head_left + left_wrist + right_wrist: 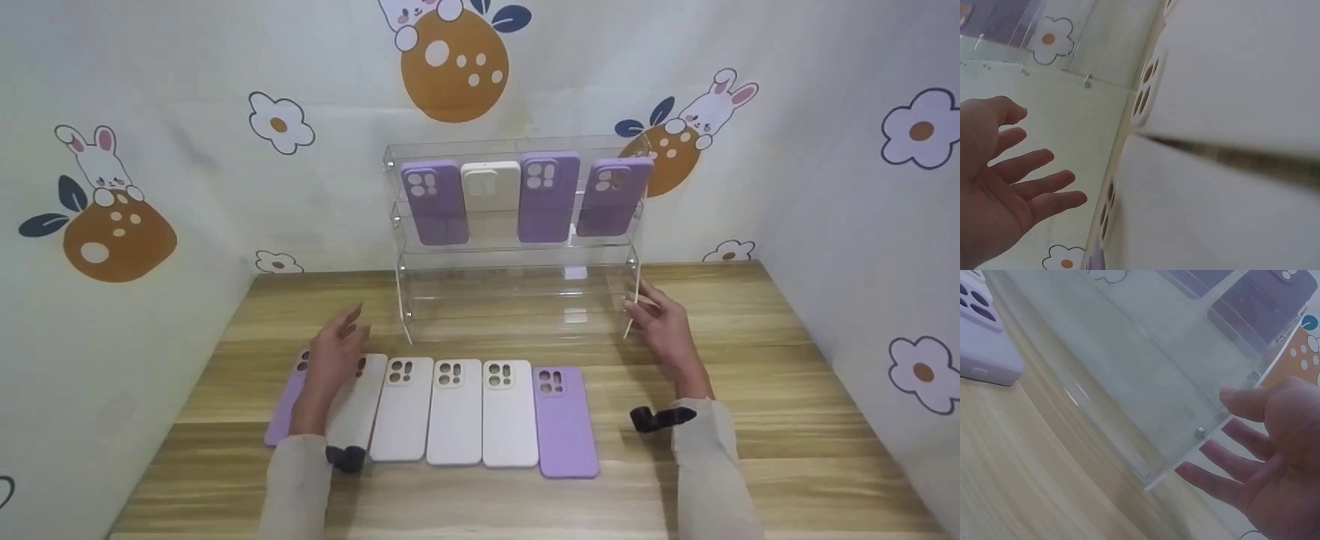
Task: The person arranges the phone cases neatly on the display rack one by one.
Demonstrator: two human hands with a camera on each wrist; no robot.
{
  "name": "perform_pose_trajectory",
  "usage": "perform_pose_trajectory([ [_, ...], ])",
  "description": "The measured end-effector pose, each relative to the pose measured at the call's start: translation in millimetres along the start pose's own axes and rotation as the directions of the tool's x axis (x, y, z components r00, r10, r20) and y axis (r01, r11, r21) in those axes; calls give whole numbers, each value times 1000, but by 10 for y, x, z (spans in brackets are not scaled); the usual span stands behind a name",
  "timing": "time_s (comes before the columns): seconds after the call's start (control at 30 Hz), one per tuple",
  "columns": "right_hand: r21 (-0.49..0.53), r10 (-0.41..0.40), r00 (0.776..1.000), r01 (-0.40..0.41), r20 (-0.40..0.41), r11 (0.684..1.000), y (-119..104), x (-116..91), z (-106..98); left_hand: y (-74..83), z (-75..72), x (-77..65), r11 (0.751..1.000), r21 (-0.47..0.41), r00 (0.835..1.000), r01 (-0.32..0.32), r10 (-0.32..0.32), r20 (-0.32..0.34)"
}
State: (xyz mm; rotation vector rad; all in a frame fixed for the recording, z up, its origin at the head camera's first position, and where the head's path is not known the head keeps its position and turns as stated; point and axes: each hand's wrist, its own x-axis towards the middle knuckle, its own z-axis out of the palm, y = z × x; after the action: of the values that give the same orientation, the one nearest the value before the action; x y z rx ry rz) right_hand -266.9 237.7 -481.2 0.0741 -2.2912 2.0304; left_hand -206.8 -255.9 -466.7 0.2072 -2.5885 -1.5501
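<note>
A clear acrylic display stand (517, 281) with stepped shelves stands at the back of the table. Three purple phone cases (435, 202) and one cream phone case (491, 184) lean on its upper part. My right hand (666, 326) grips the stand's right side panel, thumb on the front side and fingers behind the edge. My left hand (335, 360) hovers over the left end of a row of phone cases, fingers spread and holding nothing. In that row lie several white phone cases (455, 420), with a purple phone case (568, 427) at the right end and another purple case (281, 409) partly hidden at the left.
The wooden table (780, 450) is enclosed by a printed cloth backdrop (330, 202) with rabbits, oranges and flowers. The case row lies in front of the stand, between my two forearms. The stand's lower shelves hold no cases.
</note>
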Motion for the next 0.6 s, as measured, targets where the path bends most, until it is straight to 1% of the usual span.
perform_pose_trajectory([
  [0.13,-14,5,1000,-5,0,1000,-10,-9,-8,-29,-185,-73,996,56,997,69,-71,31],
  [0.23,-19,10,1000,-10,0,1000,-10,-10,-14,-92,-282,-131,988,129,994,88,-95,50],
  [0.3,-19,7,1000,-7,-3,1000,-8,-4,-18,-157,-327,-159,982,177,995,73,-85,60],
  [0.37,-15,-2,1000,2,-1,1000,-8,5,-16,-227,-358,-182,974,224,996,40,-56,68],
  [0.47,-12,-10,1000,10,-3,1000,-9,15,-7,-329,-394,-204,963,269,997,-10,-11,77],
  [0.6,-8,-2,1000,2,-5,1000,-7,16,-1,-418,-435,-223,940,338,997,-52,27,77],
])
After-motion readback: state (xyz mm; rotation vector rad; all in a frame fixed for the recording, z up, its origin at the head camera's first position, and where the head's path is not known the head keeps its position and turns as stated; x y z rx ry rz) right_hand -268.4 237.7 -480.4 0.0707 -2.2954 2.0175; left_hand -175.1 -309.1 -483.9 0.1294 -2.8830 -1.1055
